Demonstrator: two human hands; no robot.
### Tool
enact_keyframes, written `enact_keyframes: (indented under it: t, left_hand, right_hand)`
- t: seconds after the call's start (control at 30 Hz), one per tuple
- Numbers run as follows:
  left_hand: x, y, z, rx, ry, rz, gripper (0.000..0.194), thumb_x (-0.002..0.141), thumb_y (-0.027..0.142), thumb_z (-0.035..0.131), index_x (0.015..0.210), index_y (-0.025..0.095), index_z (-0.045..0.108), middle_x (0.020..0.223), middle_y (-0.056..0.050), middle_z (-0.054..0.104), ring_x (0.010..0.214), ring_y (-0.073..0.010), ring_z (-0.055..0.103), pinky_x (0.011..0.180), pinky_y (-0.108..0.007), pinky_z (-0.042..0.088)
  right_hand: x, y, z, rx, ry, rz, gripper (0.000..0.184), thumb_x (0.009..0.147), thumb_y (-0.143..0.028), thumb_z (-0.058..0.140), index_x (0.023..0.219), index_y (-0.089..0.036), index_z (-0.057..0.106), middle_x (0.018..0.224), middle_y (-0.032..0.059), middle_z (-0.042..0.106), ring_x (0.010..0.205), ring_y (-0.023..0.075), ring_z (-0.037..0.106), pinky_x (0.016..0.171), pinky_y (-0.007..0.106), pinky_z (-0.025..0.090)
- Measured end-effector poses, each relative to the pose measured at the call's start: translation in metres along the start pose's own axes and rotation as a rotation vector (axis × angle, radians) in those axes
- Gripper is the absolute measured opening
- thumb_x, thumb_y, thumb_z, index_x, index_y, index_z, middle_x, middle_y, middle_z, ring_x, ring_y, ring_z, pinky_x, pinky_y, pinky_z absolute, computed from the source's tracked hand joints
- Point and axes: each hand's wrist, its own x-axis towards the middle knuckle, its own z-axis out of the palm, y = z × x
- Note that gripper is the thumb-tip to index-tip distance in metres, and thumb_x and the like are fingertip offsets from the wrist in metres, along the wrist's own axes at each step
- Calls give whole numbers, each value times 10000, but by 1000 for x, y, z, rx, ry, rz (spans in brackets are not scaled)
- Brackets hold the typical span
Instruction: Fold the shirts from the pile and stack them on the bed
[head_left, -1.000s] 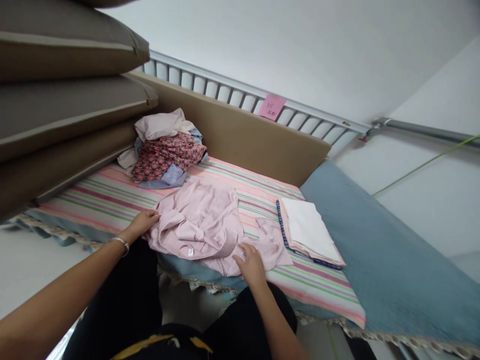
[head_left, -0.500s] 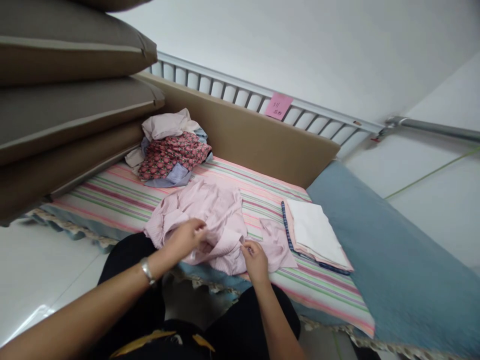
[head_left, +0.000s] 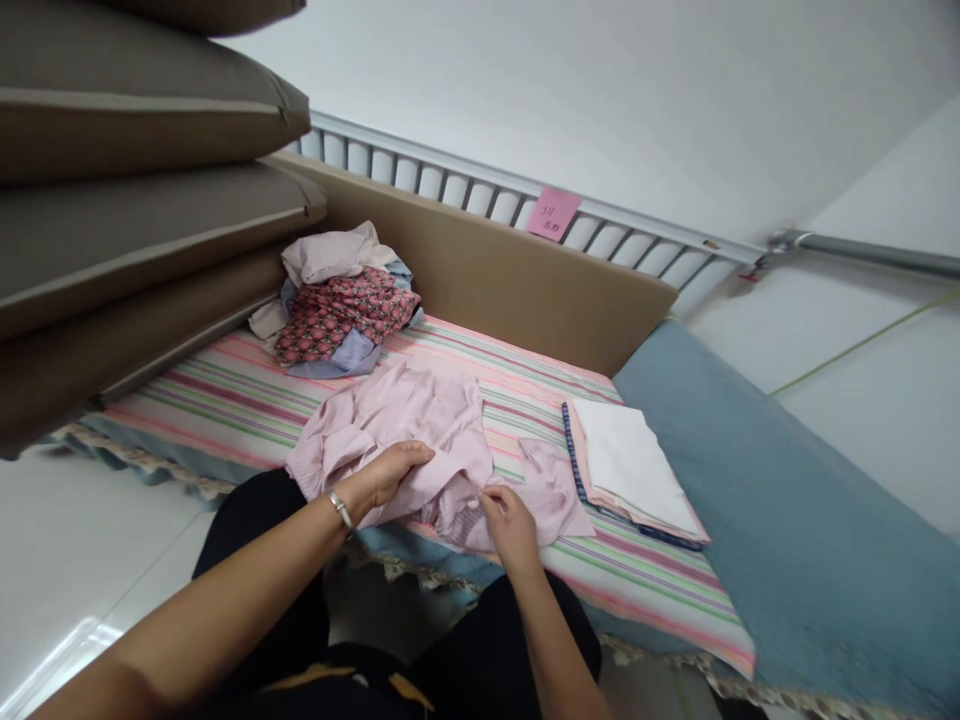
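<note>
A pale pink striped shirt lies rumpled on the striped sheet in front of me, with a sleeve-like part spread out to the right. My left hand, a silver bracelet at its wrist, is closed on a fold along the shirt's near side. To the right of it, my right hand pinches the cloth edge between thumb and fingers. A strip of the pink fabric runs between the two hands. The fingertips of the left hand are partly tucked into the cloth.
A neat stack of folded clothes, white on top, lies to the right. At the back left is a loose heap of clothes. Thick brown cushions rise at the left; a brown board stands along the railing.
My left hand has moved slightly right and closed on the shirt's fold, straightening that strip of cloth. My right hand keeps its pinch in nearly the same place.
</note>
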Motion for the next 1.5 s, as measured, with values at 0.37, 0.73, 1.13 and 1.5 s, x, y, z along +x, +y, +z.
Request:
enact_keyframes:
  t: [0.37, 0.73, 1.13, 1.5]
  left_hand:
    - [-9, 4, 17, -159, -98, -38, 245, 607, 327, 664, 685, 150, 514, 588, 43, 482, 525, -77, 419, 538, -211, 317]
    - [-65, 1, -102, 595, 416, 346, 209, 788, 249, 522, 923, 145, 642, 931, -71, 667, 853, -170, 591, 753, -258, 436]
    - [-73, -7, -98, 1417, 283, 257, 417, 707, 421, 657, 1011, 139, 609, 1027, -137, 597, 1001, -294, 524, 883, -398, 398]
    - [-58, 15, -102, 1077, 390, 69, 117, 705, 89, 544, 770, 131, 631, 764, -103, 631, 812, -260, 608, 756, -381, 448]
  right_hand:
    - [7, -30, 21, -36, -125, 155, 442, 720, -488, 473, 953, -151, 638, 910, 109, 683, 852, 259, 604, 773, 342, 442]
    - [20, 6, 18, -26, -143, 359, 497, 634, -606, 455, 745, -166, 659, 834, 110, 701, 862, 292, 608, 772, 348, 453]
    - [26, 1, 22, -51, -113, 327, 485, 605, -634, 452, 683, -193, 639, 861, 132, 706, 907, 307, 602, 818, 370, 446]
    - [24, -10, 14, -56, -152, 261, 490, 622, -636, 501, 735, -187, 663, 843, 98, 706, 867, 289, 604, 784, 346, 435]
